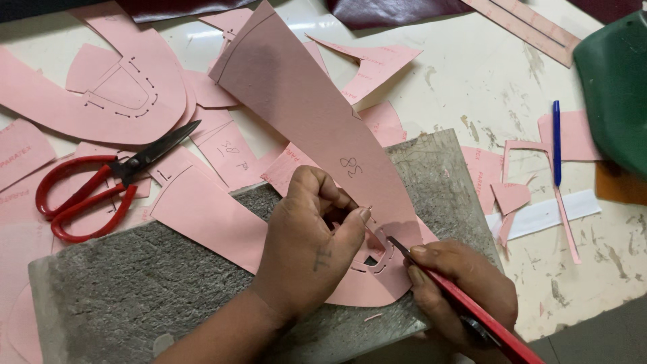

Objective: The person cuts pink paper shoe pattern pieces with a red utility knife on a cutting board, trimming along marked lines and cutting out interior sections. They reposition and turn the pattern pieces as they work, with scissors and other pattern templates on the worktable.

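A long pink card pattern piece (303, 108) lies across a grey scored cutting board (148, 290). My left hand (306, 243) presses down on the pattern's lower end, thumb and forefinger pinching at a small cut-out shape. My right hand (465, 290) grips a red-handled knife (472, 307), its blade tip touching the pattern just right of the cut-out, close to my left thumb.
Red-handled scissors (87, 192) lie at the left among several pink card offcuts. Another slotted pink pattern (108, 94) sits at the back left. A blue pen (557, 141) lies at the right near a green object (613, 81). Dark maroon leather (384, 10) lies at the far edge.
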A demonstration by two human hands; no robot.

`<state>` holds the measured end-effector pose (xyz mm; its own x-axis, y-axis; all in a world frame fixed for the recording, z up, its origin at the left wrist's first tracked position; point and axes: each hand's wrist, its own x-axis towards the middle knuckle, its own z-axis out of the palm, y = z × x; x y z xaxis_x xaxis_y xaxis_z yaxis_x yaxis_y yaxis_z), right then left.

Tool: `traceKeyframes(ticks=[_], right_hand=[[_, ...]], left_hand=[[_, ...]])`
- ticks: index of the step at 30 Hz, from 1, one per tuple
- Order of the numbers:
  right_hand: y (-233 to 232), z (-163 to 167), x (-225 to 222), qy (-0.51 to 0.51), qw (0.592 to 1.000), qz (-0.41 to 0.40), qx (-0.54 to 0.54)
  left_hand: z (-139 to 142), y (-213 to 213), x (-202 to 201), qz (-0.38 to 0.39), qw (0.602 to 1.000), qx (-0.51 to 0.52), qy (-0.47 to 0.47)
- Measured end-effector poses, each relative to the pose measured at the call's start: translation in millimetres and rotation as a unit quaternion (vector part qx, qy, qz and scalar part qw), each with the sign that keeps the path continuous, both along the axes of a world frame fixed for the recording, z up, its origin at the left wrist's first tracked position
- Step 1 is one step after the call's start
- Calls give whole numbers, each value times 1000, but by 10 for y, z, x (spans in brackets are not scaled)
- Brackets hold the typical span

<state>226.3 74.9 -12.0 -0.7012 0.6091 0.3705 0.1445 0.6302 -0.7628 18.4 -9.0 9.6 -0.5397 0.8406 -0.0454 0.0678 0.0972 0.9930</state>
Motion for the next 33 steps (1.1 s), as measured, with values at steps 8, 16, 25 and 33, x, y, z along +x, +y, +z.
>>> traceKeyframes(ticks=[8,16,25,33], right_hand=[[49,57,-97,-23,999,5,46],[-33,-30,-30,75,991,-1,109],[-21,-184,-136,210,968,-113,81],[172,-359,59,167,984,-61,-21]], left_hand=[[11,-5,8,-14,996,2,-92],[52,-13,-65,-8,1000,6,-14],[93,-80,-155,8,994,106,-15],[69,-71,-141,19,991,129,25]])
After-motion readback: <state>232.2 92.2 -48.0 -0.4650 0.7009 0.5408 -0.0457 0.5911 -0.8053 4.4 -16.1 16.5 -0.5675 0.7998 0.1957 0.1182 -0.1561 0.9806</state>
